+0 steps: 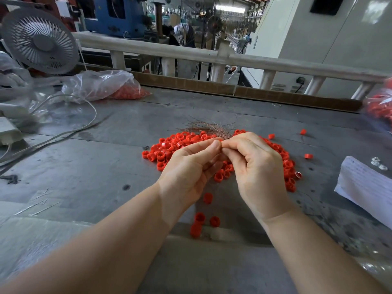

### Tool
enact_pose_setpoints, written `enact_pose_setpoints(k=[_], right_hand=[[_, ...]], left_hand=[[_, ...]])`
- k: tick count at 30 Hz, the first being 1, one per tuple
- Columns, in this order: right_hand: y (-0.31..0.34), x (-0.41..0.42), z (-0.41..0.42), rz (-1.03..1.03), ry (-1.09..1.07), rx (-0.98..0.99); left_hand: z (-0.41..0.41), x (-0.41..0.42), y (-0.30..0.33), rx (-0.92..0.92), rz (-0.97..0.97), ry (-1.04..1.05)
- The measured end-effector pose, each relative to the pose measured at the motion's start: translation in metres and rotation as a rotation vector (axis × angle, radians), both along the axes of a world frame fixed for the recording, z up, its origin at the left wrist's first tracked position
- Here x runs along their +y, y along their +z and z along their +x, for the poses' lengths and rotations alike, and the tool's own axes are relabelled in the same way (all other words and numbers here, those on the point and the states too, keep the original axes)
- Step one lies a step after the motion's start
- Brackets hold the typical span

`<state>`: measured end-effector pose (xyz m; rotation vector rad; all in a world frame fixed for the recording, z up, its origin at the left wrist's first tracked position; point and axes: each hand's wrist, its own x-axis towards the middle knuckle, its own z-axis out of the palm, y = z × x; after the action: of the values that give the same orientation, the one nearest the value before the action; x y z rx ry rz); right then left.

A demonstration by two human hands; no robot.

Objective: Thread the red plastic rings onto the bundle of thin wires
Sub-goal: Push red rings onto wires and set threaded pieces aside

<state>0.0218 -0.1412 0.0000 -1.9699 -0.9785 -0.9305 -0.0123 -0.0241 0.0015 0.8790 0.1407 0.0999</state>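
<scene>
- Above the middle of a grey, scuffed metal table (118, 128), the left hand (186, 172) and the right hand (254, 166) are held together, fingertips meeting.
- A bundle of thin wires (209, 128), coppery and hair-fine, is pinched between the curled thumb and fingers of the right hand; its loose ends are fanned out away from the person, over the far edge of the pile.
- The left thumb and forefinger are pressed together at the same spot, against the right fingertips; whether a ring is caught between them cannot be told.
- A heap of red plastic rings (169, 147), short glossy tubes with open bores, is spread on the table beneath and beyond both hands.
- A few stray rings (200, 218) are scattered nearer the person, between the forearms, and a few more lie singly to the right of the heap.
- A crumpled clear plastic bag (101, 83) with more red pieces is seen far left, beside a round slatted fan (40, 41).
- A pale cable (63, 132) is looped over the left part of the table.
- A stack of white paper (364, 183) is laid at the right edge.
- Bare table surface is left open between heap and cable, and beyond the wires up to the brown board (244, 90) edging the far side.
</scene>
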Motion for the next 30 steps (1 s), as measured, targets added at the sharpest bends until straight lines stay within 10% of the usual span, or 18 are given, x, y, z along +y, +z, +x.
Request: enact_pose_setpoints(k=[30], right_hand=[[0.0017,-0.0022,0.004,0.418,0.209,0.717]], left_hand=[[-0.0033,-0.0064,-0.0015,-0.183,0.454,0.169]])
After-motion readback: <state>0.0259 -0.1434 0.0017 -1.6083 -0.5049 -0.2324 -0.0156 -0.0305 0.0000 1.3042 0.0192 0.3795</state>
